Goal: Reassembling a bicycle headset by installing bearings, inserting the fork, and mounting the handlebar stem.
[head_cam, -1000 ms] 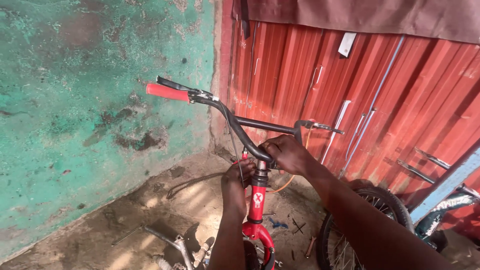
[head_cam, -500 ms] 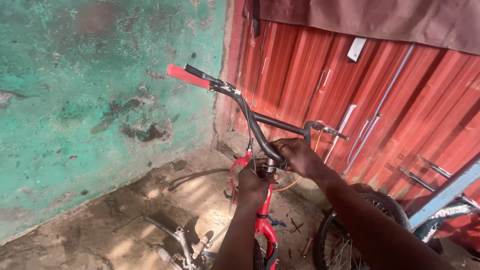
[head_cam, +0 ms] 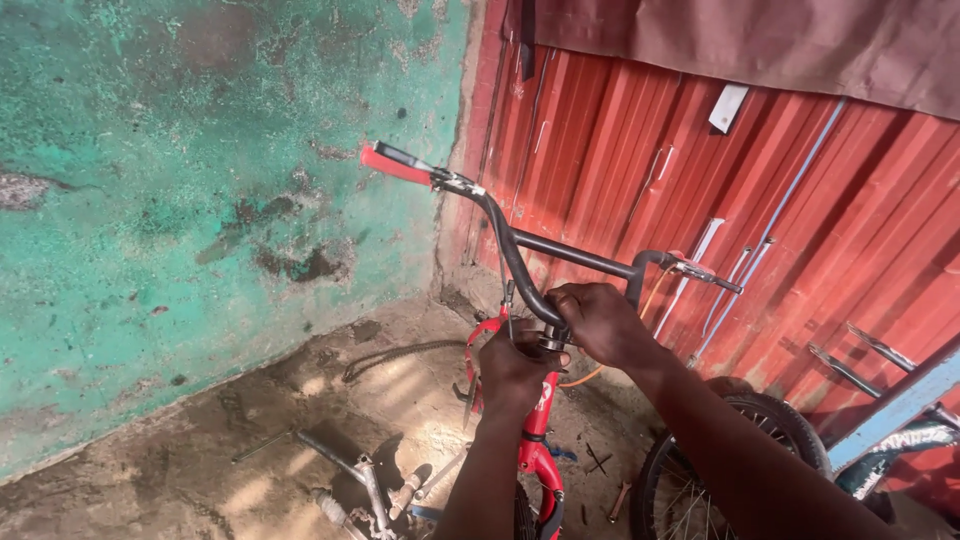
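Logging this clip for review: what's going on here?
A person stands over a red bicycle frame. Both hands are at the point where the black handlebar joins the stem: the left hand on the near side, the right hand gripping the bar's centre. Loose metal parts lie on the dirt floor.

Both hands, left hand (head_cam: 512, 365) and right hand (head_cam: 598, 322), gripping black handlebar (head_cam: 520, 262) stem, red bike frame (head_cam: 535, 440), green wall (head_cam: 200, 200)
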